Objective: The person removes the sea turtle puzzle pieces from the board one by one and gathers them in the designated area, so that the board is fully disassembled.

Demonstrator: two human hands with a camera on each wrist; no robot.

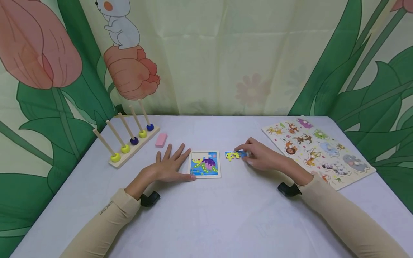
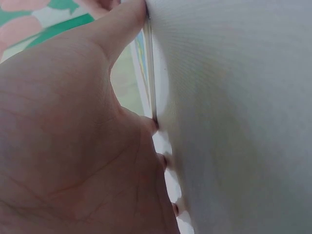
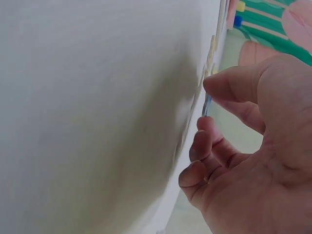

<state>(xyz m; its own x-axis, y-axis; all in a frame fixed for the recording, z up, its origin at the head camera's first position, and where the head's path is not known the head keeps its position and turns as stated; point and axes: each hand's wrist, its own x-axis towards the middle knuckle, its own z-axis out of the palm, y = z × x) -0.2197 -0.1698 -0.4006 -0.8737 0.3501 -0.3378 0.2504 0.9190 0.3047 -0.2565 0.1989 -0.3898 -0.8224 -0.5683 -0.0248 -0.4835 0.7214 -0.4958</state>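
Note:
A small square jigsaw puzzle (image 1: pixel 204 165) with a purple-shelled turtle lies in a white frame on the table. Its upper left part shows a pale bare patch. My left hand (image 1: pixel 169 168) rests flat beside it, fingers spread, with thumb and index finger touching the frame's left side. To the right of the frame, yellow-and-blue jigsaw pieces (image 1: pixel 231 155) lie joined or touching. My right hand (image 1: pixel 262 154) pinches the blue piece (image 1: pixel 242 153) at their right end between thumb and fingers. In the right wrist view the thumb (image 3: pixel 229 85) presses the thin piece edge-on; fingers partly hide it.
A wooden peg stand (image 1: pixel 133 147) with yellow and dark blue beads stands at the left. Near it lies a pink block (image 1: pixel 161 140). A large animal peg puzzle board (image 1: pixel 306 147) covers the table's right side. A printed curtain (image 1: pixel 206 71) hangs behind the white table (image 1: pixel 206 222).

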